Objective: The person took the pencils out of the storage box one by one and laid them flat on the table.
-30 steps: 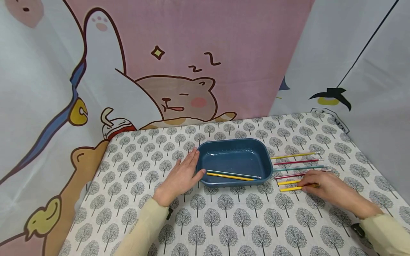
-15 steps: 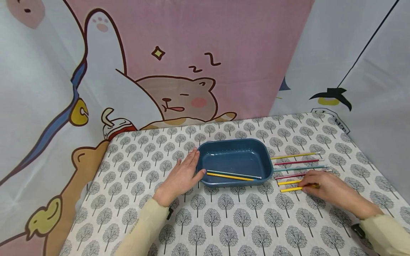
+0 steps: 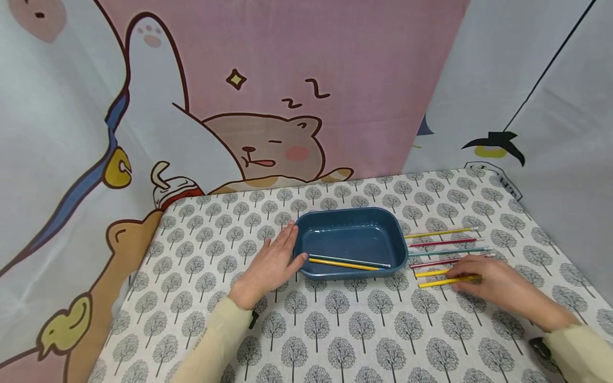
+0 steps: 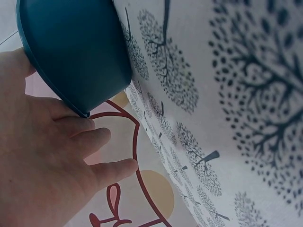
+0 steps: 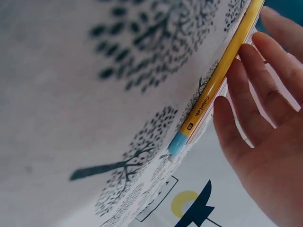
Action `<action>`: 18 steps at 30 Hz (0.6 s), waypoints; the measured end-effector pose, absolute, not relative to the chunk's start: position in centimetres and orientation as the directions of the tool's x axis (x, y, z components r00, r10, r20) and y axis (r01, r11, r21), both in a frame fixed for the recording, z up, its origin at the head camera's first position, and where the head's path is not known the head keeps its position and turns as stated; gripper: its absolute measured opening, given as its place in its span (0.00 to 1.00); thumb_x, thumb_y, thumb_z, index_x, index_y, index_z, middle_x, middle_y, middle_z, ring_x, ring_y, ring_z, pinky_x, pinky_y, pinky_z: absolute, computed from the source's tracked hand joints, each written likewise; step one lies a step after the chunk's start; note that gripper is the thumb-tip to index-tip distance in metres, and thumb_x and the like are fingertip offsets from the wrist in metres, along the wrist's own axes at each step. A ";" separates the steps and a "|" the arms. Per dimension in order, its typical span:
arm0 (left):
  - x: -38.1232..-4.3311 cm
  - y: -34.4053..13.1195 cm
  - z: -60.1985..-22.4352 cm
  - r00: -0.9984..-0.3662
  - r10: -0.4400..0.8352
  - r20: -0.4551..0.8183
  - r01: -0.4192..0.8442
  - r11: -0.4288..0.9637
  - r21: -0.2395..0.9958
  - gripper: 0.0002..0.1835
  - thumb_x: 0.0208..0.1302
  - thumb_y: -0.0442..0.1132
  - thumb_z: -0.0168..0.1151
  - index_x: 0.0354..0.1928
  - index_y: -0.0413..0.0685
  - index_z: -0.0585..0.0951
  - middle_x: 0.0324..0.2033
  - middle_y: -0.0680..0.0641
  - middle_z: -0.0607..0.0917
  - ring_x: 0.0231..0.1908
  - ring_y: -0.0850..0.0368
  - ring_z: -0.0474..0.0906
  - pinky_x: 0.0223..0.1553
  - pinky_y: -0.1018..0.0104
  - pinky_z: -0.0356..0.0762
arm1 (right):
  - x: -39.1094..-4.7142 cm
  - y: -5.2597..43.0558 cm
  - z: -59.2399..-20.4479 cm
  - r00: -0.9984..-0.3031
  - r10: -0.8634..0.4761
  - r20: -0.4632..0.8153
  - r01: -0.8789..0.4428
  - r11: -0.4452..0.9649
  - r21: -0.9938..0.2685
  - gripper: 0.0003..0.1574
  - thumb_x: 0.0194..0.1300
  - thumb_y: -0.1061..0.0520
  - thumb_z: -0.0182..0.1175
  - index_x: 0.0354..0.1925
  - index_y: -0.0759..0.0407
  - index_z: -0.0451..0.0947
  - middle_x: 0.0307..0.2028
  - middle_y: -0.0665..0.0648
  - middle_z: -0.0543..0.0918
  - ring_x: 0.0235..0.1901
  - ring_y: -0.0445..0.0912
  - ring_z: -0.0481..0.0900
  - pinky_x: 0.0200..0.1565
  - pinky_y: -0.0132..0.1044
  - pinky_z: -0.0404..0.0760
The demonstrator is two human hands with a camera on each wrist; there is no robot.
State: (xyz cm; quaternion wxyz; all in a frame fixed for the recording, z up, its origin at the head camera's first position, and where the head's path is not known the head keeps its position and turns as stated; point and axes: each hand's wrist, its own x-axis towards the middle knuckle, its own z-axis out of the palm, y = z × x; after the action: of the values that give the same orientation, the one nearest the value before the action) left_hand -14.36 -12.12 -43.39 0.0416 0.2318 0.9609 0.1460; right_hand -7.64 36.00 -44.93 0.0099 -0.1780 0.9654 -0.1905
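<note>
A dark blue rectangular tray (image 3: 351, 242) sits mid-table with a yellow pencil (image 3: 345, 264) and a thin teal pencil (image 3: 356, 261) along its near side. My left hand (image 3: 270, 266) rests against the tray's left end, fingers extended and thumb at the rim; the left wrist view shows the fingers beside the tray wall (image 4: 78, 56). On the right, my right hand (image 3: 490, 279) is at the nearest yellow pencil (image 3: 442, 282), fingers loosely bent. In the right wrist view that pencil (image 5: 213, 87), with a light blue end, lies on the cloth beside the fingers; thumb contact is unclear.
Right of the tray, another yellow pencil (image 3: 430, 273), two red pencils, a teal pencil (image 3: 445, 251) and a yellowish pencil (image 3: 440, 233) lie roughly parallel. Tree-print cloth (image 3: 316, 324) covers the table. Cartoon-printed curtains (image 3: 364, 96) hang behind and at the sides.
My right hand has shifted slightly to the right and its fingers have loosened, with more of the nearest yellow pencil showing. The left hand, tray and other pencils look the same.
</note>
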 end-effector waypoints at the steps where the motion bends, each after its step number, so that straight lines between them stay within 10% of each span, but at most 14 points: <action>1: -14.4 -12.1 -43.4 -0.890 0.456 -0.013 0.432 0.850 0.301 0.41 0.81 0.58 0.47 0.81 0.37 0.54 0.82 0.41 0.50 0.80 0.50 0.46 0.74 0.36 0.55 | -7.6 36.0 -44.8 -0.940 -0.337 0.052 -0.331 0.867 -0.372 0.15 0.60 0.48 0.77 0.46 0.43 0.90 0.49 0.50 0.86 0.46 0.50 0.84 0.45 0.50 0.85; 18: -14.3 -12.1 -43.3 -0.890 0.455 -0.016 0.428 0.849 0.309 0.41 0.81 0.58 0.47 0.81 0.37 0.53 0.82 0.42 0.49 0.80 0.50 0.45 0.74 0.36 0.55 | -6.8 34.7 -43.0 -0.951 -0.269 0.151 -0.308 0.821 -0.481 0.29 0.70 0.46 0.69 0.65 0.54 0.80 0.64 0.67 0.78 0.54 0.67 0.81 0.47 0.74 0.76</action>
State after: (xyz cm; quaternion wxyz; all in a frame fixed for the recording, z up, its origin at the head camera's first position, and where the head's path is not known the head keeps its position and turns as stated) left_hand -14.28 -12.11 -43.31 0.0445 0.2300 0.9605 0.1502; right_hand -6.79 34.74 -42.97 -0.0382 -0.1512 0.9534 -0.2581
